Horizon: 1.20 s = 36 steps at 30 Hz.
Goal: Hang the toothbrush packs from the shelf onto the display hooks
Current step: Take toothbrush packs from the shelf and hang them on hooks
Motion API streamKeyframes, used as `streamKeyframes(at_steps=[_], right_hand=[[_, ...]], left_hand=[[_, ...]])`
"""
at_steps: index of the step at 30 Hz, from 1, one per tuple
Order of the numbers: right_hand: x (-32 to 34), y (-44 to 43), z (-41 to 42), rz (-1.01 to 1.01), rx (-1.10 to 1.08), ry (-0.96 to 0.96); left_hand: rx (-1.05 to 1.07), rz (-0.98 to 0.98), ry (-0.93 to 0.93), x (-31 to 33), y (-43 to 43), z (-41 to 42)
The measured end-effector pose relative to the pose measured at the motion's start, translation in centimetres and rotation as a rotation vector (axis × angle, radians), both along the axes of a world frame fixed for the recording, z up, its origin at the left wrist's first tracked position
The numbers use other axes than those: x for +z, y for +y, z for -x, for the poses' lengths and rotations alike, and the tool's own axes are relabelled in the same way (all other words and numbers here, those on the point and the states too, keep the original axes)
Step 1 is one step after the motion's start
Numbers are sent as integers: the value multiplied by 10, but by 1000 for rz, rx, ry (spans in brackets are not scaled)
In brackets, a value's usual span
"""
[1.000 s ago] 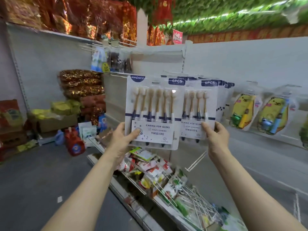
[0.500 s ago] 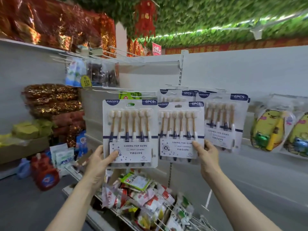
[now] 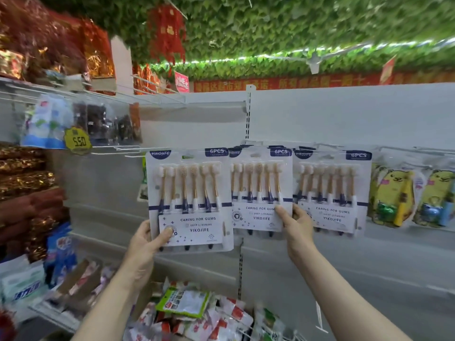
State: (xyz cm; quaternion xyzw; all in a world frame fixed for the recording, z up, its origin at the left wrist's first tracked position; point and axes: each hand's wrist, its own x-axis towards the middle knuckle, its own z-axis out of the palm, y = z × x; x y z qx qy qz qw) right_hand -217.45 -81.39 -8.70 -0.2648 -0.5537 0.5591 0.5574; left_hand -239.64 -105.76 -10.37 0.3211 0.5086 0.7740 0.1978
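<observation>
Holding one toothbrush pack by its bottom left corner, the left hand has its thumb on the front and its fingers curled behind. This pack is up by the white wall, just left of the middle pack, with the edges overlapping. The right hand pinches the middle pack's bottom right corner. A third pack hangs just right of the middle pack, with yellow bear packs farther right.

View: one head-worn wide-angle camera.
Facing: forward at the display wall, tilted up toward the leafy ceiling.
Nearness: close; left hand and right hand reach the wall.
</observation>
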Motion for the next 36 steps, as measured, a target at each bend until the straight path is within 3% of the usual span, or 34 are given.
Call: streamKeyframes(at_steps=[21, 33, 36], right_hand=[[-4, 5, 46, 63, -179, 1], [3, 8, 44, 98, -192, -130], [3, -4, 31, 51, -331, -190]], left_hand=[[-179, 17, 76, 5, 24, 59], [-245, 9, 88, 1, 36, 50], [-278, 26, 92, -1, 42, 34]])
